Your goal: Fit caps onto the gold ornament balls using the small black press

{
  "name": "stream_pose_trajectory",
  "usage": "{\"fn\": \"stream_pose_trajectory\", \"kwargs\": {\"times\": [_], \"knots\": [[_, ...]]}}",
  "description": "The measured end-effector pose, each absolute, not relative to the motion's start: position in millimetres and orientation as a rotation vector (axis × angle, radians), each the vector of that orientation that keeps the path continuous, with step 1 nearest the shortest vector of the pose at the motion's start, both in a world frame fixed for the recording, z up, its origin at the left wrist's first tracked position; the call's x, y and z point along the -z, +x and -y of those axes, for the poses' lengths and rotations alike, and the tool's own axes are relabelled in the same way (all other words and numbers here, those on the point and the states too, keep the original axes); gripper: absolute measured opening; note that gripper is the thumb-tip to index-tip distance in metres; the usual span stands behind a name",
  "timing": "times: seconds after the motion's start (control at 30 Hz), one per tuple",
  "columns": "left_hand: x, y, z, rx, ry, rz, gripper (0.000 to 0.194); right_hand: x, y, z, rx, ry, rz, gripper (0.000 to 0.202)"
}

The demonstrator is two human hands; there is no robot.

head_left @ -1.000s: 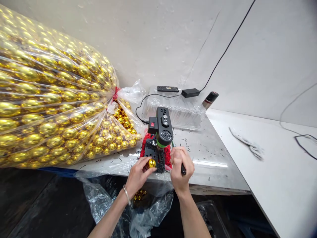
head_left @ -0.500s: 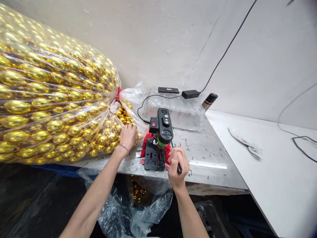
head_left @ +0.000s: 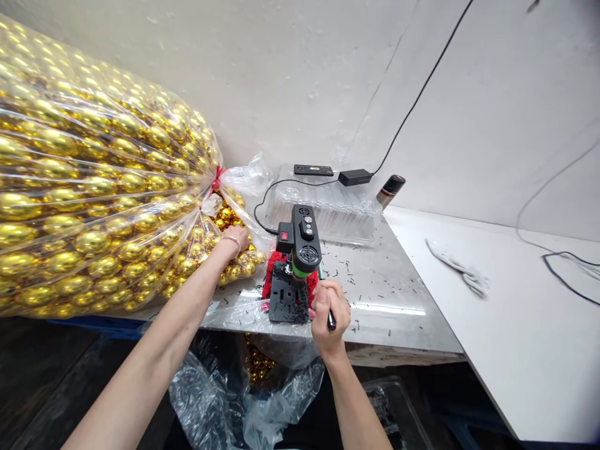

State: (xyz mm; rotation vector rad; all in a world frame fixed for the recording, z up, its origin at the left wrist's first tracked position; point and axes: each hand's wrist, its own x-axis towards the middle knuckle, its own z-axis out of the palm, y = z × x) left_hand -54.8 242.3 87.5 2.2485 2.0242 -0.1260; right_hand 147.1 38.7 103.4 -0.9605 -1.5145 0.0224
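My left hand (head_left: 237, 236) reaches into the opening of a clear plastic bag (head_left: 107, 187) full of shiny gold balls. Its fingers are sunk among loose gold balls (head_left: 241, 267), and what they touch is hidden. My right hand (head_left: 330, 309) is closed round the black-ended lever handle (head_left: 332, 322) of a small black bench machine (head_left: 307, 234) with round vents and a red switch. Under the machine's head is a slotted black base plate (head_left: 284, 309), standing on a red textured mat (head_left: 267, 284).
Behind the machine lies a clear plastic tray (head_left: 323, 212) of thin clear pieces, with a black power adapter (head_left: 355, 177) and a dark flat device (head_left: 314, 170). A bottle (head_left: 390, 190) leans nearby. Black bits litter the metal tabletop (head_left: 389, 294). A glove (head_left: 459, 269) lies right; opened plastic bagging (head_left: 206, 400) hangs below.
My left hand has moved a little up and left, deeper into the bag opening. My right hand stays on the lever. The whole view has shifted slightly.
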Motion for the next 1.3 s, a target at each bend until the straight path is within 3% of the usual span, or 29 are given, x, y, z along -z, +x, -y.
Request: {"fn": "stream_pose_trajectory", "kwargs": {"times": [0.43, 0.67, 0.73, 0.87, 1.07, 1.3], "knots": [[-82.3, -48.2, -254.6, 0.045, 2.167, -1.999, 0.034, -100.0, 147.2, -38.4, -0.037, -0.971, 1.509, 0.029], [-100.8, -50.6, -232.8, -0.223, 2.056, -2.048, 0.039, -99.1, 148.8, -37.4, -0.013, -0.981, 1.541, 0.029], [-108.6, -53.6, -214.1, -0.513, 1.889, -1.924, 0.043, -98.3, 149.0, -37.3, -0.013, -0.980, 1.539, 0.030], [-115.7, -58.1, -163.6, -1.108, 1.071, -1.187, 0.043, -96.4, 149.3, -37.9, -0.035, -0.953, 1.535, 0.030], [-98.5, -49.3, -102.9, -1.074, 0.478, -0.778, 0.035, -96.7, 150.4, -38.0, -0.012, -0.947, 1.550, 0.030], [-65.2, -21.2, -83.8, -0.981, 0.306, -0.756, 0.032, -98.1, 151.6, -36.9, 0.000, -0.948, 1.573, 0.030]]}}
